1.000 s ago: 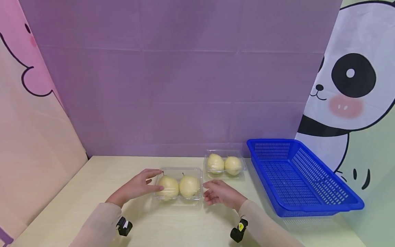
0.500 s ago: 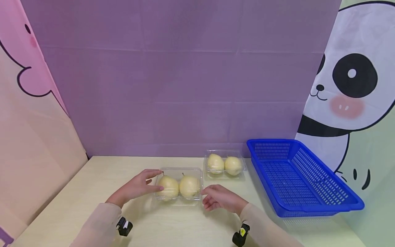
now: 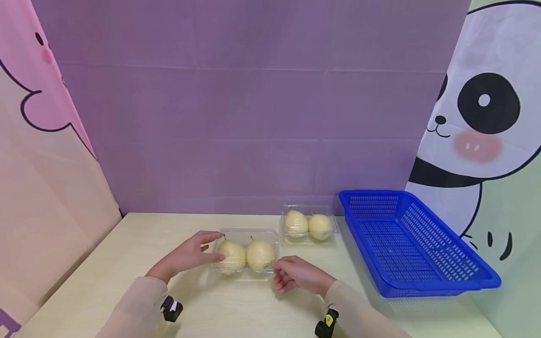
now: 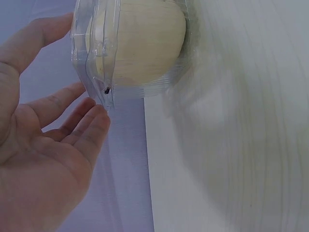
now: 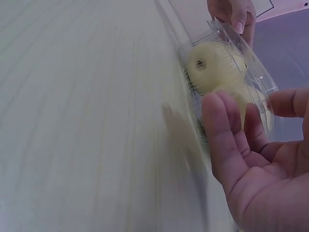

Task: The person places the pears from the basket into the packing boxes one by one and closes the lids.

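Note:
A clear plastic container (image 3: 267, 234) with two pale yellow pears (image 3: 259, 255) stands on the table, its lid down. My left hand (image 3: 190, 253) touches its left end, the fingers fairly straight. In the left wrist view the left hand (image 4: 53, 130) has fingertips against the container's rim (image 4: 104, 63). My right hand (image 3: 302, 274) is at the front right corner, thumb and a finger pinching the edge, the other fingers curled. The right wrist view shows the right hand (image 5: 256, 159) close to the container's rim (image 5: 251, 87); fingers partly hide that contact.
A second clear container (image 3: 333, 217) with two pears stands behind, to the right. Beyond it on the right is a blue perforated basket (image 3: 382, 277). A purple backdrop (image 3: 253, 117) rises at the back of the wooden table (image 3: 236, 310).
My right hand has shifted forward-edge-wards along the container's right side, nearer me and slightly left, onto its front corner. My left hand and both containers have stayed in place.

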A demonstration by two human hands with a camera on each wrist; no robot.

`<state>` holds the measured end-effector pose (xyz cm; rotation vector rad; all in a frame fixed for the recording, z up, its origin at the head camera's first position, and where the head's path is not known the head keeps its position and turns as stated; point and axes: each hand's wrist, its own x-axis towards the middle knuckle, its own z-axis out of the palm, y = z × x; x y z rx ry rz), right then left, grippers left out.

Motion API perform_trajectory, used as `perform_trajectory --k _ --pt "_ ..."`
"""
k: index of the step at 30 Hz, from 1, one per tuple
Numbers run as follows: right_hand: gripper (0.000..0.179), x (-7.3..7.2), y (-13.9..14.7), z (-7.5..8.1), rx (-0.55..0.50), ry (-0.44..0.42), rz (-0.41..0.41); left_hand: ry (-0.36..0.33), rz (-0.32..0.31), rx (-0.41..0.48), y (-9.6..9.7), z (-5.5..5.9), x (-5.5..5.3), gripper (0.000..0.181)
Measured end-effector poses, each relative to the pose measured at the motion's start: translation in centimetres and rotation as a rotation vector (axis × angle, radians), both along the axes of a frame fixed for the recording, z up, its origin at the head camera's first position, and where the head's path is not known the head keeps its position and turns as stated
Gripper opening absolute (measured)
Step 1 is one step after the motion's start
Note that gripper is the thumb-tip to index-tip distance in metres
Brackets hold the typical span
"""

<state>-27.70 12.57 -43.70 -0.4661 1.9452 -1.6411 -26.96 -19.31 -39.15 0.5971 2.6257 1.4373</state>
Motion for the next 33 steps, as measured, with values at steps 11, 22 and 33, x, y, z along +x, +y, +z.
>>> perform_trajectory --k 11,22,33 --pt "0.025 0.2 -0.1 0.3 -0.013 -0.001 -0.007 -0.018 0.049 -0.052 -0.2 0.5 0.4 0.064" --pt "0.026 0.1 0.0 0.4 -0.004 -0.012 0.014 -0.089 0.097 -0.058 -0.6 0.8 0.9 0.059" --pt "0.028 0.1 -0.1 0.4 -0.001 -0.011 0.013 -0.248 -0.022 0.082 -1.9 0.1 1.5 0.061"
